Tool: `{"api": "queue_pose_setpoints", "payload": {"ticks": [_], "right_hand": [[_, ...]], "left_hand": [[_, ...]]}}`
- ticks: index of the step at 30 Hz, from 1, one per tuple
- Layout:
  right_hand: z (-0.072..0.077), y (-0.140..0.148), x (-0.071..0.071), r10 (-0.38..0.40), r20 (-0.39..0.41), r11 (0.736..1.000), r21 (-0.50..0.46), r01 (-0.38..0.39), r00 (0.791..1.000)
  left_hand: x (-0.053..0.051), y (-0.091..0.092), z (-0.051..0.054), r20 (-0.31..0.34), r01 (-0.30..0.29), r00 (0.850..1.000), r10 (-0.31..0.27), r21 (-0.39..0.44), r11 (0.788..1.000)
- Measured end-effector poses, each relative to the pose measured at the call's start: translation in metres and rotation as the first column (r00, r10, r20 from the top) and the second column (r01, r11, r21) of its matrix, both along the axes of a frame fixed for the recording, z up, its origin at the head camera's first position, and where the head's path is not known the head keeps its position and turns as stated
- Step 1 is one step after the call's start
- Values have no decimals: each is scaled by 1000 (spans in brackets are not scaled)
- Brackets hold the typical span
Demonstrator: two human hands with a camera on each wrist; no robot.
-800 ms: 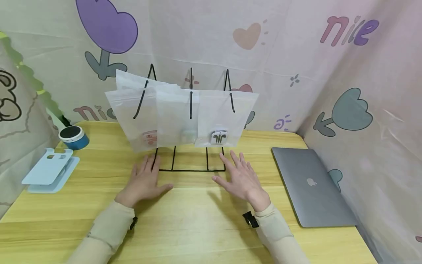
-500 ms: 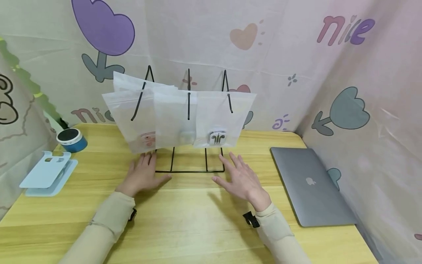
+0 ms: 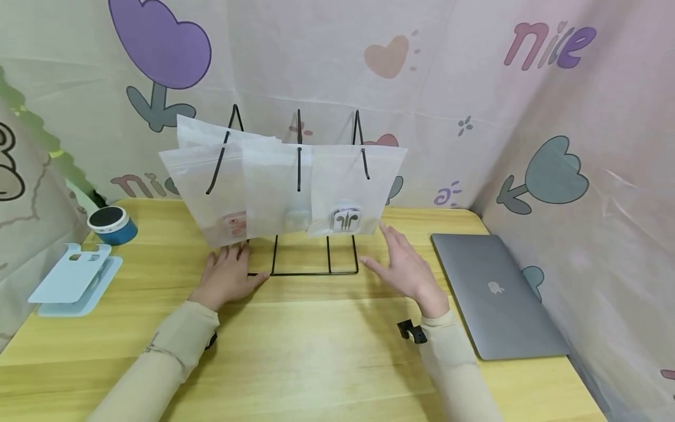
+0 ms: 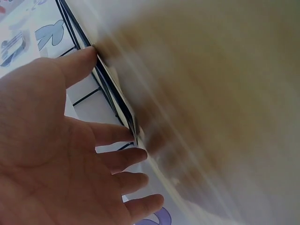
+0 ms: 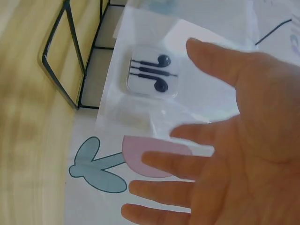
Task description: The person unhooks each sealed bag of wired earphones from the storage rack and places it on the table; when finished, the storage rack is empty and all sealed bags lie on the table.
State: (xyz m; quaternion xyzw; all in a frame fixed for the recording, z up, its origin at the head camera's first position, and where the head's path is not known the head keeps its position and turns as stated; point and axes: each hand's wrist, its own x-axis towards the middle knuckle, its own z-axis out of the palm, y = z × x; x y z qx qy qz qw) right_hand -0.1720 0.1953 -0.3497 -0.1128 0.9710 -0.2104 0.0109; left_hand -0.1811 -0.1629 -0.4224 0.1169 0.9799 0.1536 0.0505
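A black wire rack [image 3: 300, 274] stands at the back of the table, with translucent zip bags on its hooks. The right bag [image 3: 337, 181] holds a square earphone case [image 5: 153, 72]. A pale, indistinct item lies in the middle bag [image 3: 271, 187], and something pinkish shows in the left bag [image 3: 200, 176]. Another bag sits behind the left one. My left hand [image 3: 224, 280] rests with fingers spread at the rack's front left corner, its thumb at the front bar. My right hand [image 3: 406, 266], empty and fingers extended, is beside the right bag's lower corner; contact is unclear.
A closed grey laptop [image 3: 498, 296] lies on the right of the table [image 3: 316, 363]. On the left are a light blue phone stand [image 3: 76, 278] and a blue and white cylinder [image 3: 113, 225] with a dark top. Printed cloth hangs behind and at both sides.
My right hand has moved right and slightly upward, away from the rack's front corner toward the right bag's side. My left thumb has come to the front bar. The view has shifted slightly.
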Motion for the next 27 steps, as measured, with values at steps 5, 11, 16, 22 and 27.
{"api": "queue_pose_setpoints", "payload": {"ticks": [5, 11, 16, 22, 27], "right_hand": [[3, 3, -18, -96, -69, 991, -103, 89, 993], [6, 3, -41, -144, -113, 958, -263, 110, 983], [10, 1, -52, -145, -79, 926, -361, 107, 986], [10, 2, -56, -165, -102, 935, -333, 123, 981], [9, 1, -61, -167, -92, 912, -393, 119, 982]], "left_hand": [[-1, 0, 1, -8, -8, 1000, 8, -9, 1000], [0, 0, 2, -11, -21, 1000, 21, -11, 1000], [0, -1, 1, -8, -27, 1000, 27, -12, 1000], [0, 1, 1, -3, -22, 1000, 22, -22, 1000], [1, 0, 1, 0, -31, 1000, 31, -11, 999]]}}
